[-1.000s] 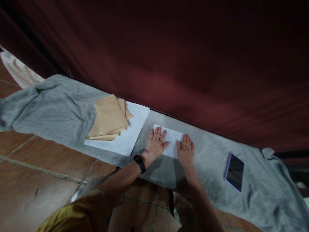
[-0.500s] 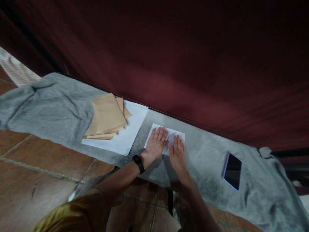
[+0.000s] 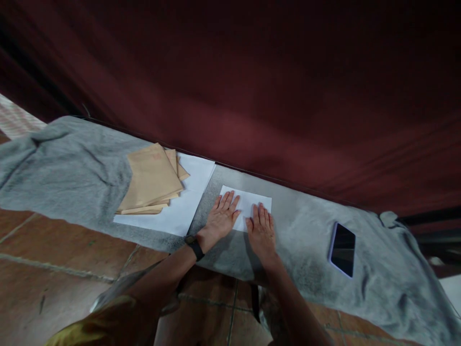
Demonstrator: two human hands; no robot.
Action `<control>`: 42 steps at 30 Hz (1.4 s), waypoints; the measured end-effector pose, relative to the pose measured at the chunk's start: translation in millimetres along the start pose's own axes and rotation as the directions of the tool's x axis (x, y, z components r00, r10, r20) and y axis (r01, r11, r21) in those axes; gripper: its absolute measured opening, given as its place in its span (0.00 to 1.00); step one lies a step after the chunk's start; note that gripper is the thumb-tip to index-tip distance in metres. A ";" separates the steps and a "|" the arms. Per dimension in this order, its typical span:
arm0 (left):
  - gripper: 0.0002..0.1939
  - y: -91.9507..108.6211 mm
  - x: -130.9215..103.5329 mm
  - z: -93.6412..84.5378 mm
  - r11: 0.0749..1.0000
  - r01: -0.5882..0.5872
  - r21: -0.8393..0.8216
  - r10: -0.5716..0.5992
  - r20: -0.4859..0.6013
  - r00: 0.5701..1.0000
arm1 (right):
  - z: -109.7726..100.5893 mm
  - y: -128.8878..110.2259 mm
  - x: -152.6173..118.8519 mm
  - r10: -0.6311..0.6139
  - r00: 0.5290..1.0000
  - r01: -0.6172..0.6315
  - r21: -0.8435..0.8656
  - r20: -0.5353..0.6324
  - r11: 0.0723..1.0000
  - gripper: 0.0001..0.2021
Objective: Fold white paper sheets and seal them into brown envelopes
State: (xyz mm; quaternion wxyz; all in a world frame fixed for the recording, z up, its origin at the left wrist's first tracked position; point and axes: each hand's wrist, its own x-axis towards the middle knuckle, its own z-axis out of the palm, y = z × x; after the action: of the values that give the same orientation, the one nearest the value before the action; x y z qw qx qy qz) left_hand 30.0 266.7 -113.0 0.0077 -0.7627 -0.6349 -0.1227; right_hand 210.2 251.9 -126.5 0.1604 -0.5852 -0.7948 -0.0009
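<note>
A small white sheet of paper point(image 3: 248, 199) lies flat on the grey cloth point(image 3: 298, 211) in the middle of the view. My left hand point(image 3: 221, 216), with a dark watch on its wrist, rests palm down on the paper's left part, fingers spread. On the right part lies my right hand point(image 3: 262, 233), also palm down, its fingers stretched out flat and the thumb apart. Both hands press on the sheet without gripping it, and a strip of paper shows between them.
To the left, a pile of brown envelopes point(image 3: 151, 175) sits on larger white sheets point(image 3: 196, 180). A phone with a purple edge point(image 3: 343, 250) lies on the cloth at the right. Behind the cloth rises a dark red surface point(image 3: 252, 105). Tiled floor point(image 3: 65, 245) shows below.
My left hand has moved a little left and away from my right hand, so more of the paper between them shows. The whole view has shifted slightly.
</note>
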 end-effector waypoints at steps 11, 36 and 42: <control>0.32 -20.0 -14.1 -5.2 0.999 0.035 0.011 -0.035 -0.024 0.999 | -0.5 21.9 -8.4 0.025 0.995 -0.031 -0.056 -0.098 0.998 0.30; 0.30 31.4 -41.8 5.8 0.958 -0.262 -0.115 0.260 -0.025 0.965 | -8.6 -7.6 -3.8 -0.163 0.979 0.159 0.045 0.125 0.986 0.27; 0.28 29.4 -41.6 1.1 0.961 -0.245 -0.130 0.245 -0.015 0.969 | -12.4 -1.1 -3.3 -0.121 0.986 0.123 -0.012 0.112 0.992 0.26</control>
State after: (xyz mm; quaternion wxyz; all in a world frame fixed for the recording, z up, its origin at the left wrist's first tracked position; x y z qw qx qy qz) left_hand 51.9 221.0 -118.0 -0.0274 -0.8343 -0.5264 -0.1616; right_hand 213.1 246.1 -115.4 0.1103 -0.5361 -0.8368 0.0144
